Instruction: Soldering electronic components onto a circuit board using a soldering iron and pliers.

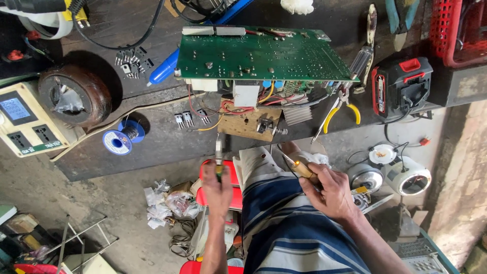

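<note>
A green circuit board [258,53] stands tilted on the dark workbench [152,137], with wires, a heat sink and a small wooden block [243,123] under its near edge. My left hand [218,190] grips a slim tool [218,152] whose metal tip points up toward the bench edge below the board. My right hand [329,190] holds a soldering iron [299,166] with a wooden handle, its tip aimed up and left toward the wooden block. Both hands hover over my lap, short of the board.
A solder spool [118,142], loose transistors [188,119], a toroidal coil [73,95] and a socket box [25,124] lie left. Yellow-handled pliers [337,109], a screwdriver [361,61], a red-black battery pack [401,83] and a red crate [456,30] sit right. Motors and scraps litter the floor.
</note>
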